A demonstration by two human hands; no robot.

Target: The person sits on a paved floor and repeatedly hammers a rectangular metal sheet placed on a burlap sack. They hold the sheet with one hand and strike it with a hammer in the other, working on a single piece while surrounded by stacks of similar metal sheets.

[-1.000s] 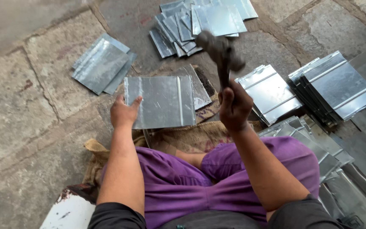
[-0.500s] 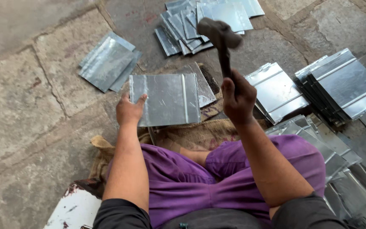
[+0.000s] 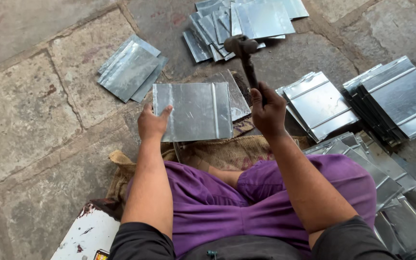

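**Desk:** What does the frame show?

**Photographer:** A seated worker, legs in purple cloth, bends over a ribbed metal sheet (image 3: 193,110) lying flat on burlap sacking (image 3: 217,151). The left hand (image 3: 152,123) presses on the sheet's near-left edge, fingers spread over it. The right hand (image 3: 267,111) is closed round the handle of a hammer (image 3: 244,53), raised off the sheet's right edge, head up.

**Desk:** And around the sheet?

**Photographer:** 4 piles of similar panels: 1 stack (image 3: 131,67) up and left of it, 1 heap (image 3: 246,21) beyond its far edge, 2 more (image 3: 321,103) to its right (the farthest looks dark-edged).

**Desk:** What would a clean blow need, in his judgement?

**Photographer:** Probably the sheet pinned firmly so it cannot skate on the sacking, the holding fingers kept well away from the strike line, and the head landing square on the right-hand rib rather than glancing off.
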